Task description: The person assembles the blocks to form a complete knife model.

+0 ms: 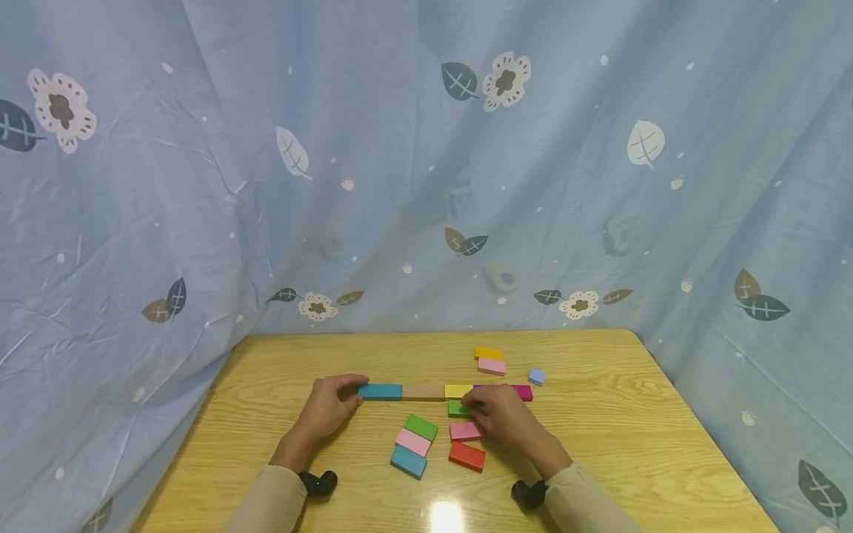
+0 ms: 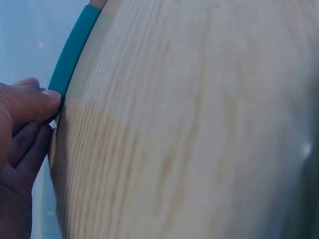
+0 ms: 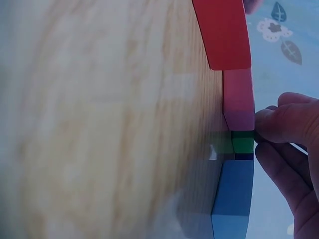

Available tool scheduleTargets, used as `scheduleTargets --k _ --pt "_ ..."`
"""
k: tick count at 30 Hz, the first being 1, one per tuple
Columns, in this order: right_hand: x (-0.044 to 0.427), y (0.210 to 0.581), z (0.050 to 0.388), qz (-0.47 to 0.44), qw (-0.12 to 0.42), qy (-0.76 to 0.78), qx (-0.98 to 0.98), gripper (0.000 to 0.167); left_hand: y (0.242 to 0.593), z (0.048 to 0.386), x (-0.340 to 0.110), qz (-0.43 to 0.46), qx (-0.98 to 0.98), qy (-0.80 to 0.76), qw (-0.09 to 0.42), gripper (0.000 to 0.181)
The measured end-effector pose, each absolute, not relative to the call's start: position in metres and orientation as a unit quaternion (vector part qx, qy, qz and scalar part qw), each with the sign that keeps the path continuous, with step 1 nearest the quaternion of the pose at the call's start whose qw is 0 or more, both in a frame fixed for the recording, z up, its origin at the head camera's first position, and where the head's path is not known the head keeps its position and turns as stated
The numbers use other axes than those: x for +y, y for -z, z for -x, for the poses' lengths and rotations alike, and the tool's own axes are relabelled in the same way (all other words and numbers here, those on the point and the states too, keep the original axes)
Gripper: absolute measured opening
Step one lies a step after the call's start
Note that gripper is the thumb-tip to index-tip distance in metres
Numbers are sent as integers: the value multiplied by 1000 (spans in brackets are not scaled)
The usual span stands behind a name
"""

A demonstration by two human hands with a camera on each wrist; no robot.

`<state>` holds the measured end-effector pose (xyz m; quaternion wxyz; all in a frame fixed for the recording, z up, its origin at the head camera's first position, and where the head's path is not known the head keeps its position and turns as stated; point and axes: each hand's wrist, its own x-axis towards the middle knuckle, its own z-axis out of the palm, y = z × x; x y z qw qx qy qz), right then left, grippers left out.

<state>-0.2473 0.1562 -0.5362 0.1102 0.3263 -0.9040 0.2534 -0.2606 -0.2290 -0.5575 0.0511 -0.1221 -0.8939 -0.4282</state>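
A straight row runs across the table: a blue block point(image 1: 380, 392), a tan block point(image 1: 423, 393), a yellow block point(image 1: 457, 391), then purple and a magenta block point(image 1: 523, 393). My left hand point(image 1: 326, 407) pinches the blue block's left end; the left wrist view shows the thumb point(image 2: 47, 101) against that block point(image 2: 75, 50). My right hand point(image 1: 508, 418) holds the right end of a green block point(image 1: 456, 409), just in front of the yellow one, and partly covers the purple. In the right wrist view, thumb and finger of this hand point(image 3: 294, 129) meet beside the green block point(image 3: 243, 143).
Nearer me lie a pink block point(image 1: 465, 431) and a red block point(image 1: 466, 456). Left of them, green point(image 1: 421, 427), pink point(image 1: 413, 443) and blue point(image 1: 409, 461) blocks lie together. Farther back are orange point(image 1: 489, 354), pink point(image 1: 492, 367) and small light-blue point(image 1: 536, 377) blocks.
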Motion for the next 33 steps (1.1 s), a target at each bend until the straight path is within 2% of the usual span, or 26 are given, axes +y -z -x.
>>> scheduleTargets --k 33 --pt "155 534 248 -305 90 -254 -914 18 560 262 -230 123 -893 428 57 39"
